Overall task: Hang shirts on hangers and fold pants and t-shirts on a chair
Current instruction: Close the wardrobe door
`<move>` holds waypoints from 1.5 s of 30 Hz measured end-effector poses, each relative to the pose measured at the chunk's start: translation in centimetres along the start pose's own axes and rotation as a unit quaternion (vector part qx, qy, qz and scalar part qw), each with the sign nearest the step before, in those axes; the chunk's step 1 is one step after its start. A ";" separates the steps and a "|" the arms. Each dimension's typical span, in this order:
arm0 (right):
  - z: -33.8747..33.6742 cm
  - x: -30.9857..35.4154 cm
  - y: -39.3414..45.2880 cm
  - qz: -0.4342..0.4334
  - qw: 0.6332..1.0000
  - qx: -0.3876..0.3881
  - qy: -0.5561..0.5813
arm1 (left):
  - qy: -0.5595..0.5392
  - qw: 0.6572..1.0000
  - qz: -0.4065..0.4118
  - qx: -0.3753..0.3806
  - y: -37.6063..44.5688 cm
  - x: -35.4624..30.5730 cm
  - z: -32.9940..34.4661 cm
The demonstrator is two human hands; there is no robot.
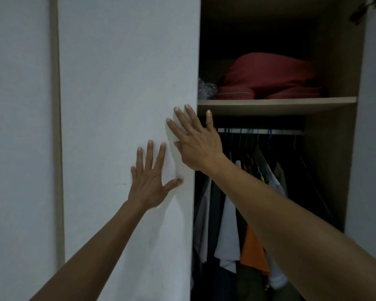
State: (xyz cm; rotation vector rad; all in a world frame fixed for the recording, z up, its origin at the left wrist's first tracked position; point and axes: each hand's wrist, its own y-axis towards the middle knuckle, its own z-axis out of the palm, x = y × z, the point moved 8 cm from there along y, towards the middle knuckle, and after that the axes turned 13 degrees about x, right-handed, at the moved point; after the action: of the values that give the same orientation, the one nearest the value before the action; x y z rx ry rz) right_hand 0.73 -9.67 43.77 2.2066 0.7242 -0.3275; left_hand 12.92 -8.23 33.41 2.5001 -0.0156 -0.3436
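A pale grey-white wardrobe door [126, 83] fills the middle of the view, with a tan upright strip [57, 127] at 9 o'clock. At 3 o'clock the wardrobe stands open, dim inside, with tan side panels [334, 170] and a wooden shelf [276, 104] above a metal rail [261, 131].

In front of you stands a tall white wardrobe door panel [126, 127], its right edge bordering the open compartment. To its left runs a narrow beige vertical strip [56, 127] between white panels. Inside, a pale wooden shelf board [276, 104] crosses the compartment. On it lies a bulky dark red fabric bundle [269, 77] (a bag or bedding, you cannot tell which), and just beside its left end sits a crumpled clear plastic wrapper [206, 90].
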 end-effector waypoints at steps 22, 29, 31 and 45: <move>-3.1 -2.8 -9.2 0.109 0.965 0.175 0.161 | -0.118 0.989 0.052 0.078 -3.5 -5.3 -1.2; -8.7 -9.3 -20.7 0.197 0.967 0.157 0.040 | -0.205 0.954 0.187 0.116 -7.9 -17.8 1.2; -10.6 -11.0 -23.9 0.211 0.967 0.141 -0.008 | -0.216 0.945 0.214 0.120 -9.2 -21.9 1.8; -21.1 -27.4 -45.6 0.399 0.909 -0.070 -0.100 | -0.319 0.859 0.356 0.185 -19.0 -51.9 4.3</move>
State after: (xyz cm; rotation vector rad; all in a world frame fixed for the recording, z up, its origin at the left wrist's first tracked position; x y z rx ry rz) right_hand -48.33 19.79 42.67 2.0907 -0.2854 -0.0710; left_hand -39.54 9.46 31.67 2.3911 -1.3411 -0.8793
